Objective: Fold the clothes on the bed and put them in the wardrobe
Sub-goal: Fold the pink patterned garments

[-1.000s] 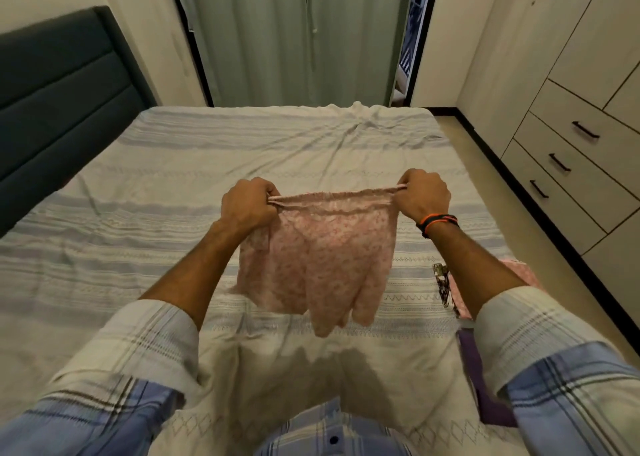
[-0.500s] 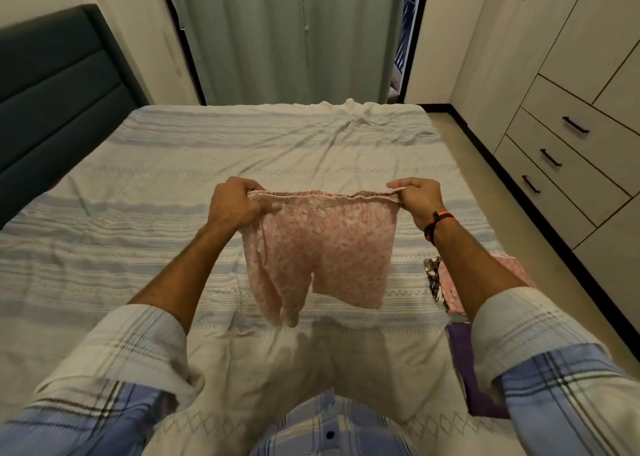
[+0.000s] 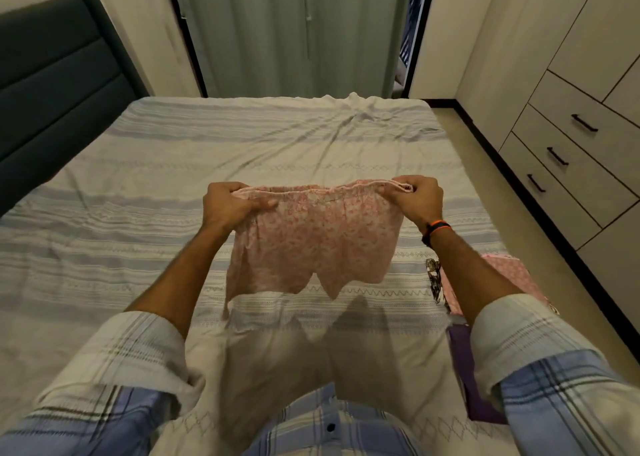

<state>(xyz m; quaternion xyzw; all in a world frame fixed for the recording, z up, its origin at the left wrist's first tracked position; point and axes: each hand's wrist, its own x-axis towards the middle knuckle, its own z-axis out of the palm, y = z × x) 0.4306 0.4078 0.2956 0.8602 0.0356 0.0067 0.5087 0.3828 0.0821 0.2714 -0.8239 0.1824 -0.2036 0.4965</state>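
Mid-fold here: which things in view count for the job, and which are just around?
Job:
pink shorts, gripped by left hand and right hand
pink garment
purple garment
bed
wardrobe

Around:
headboard
curtain

Two hands are up over the bed, the left hand [image 3: 227, 206] and the right hand [image 3: 417, 197]; between them, one pair of pink floral shorts [image 3: 313, 244]. One bed [image 3: 242, 144], one dark headboard [image 3: 52, 85]. By the right arm lie three more pieces of clothing: one pink [image 3: 512, 275], one purple [image 3: 467, 379], one black-and-white patterned [image 3: 433, 279]. The wardrobe [image 3: 588, 75] shows three dark drawer handles. One orange-and-black wristband [image 3: 434, 229], one curtain [image 3: 294, 33]
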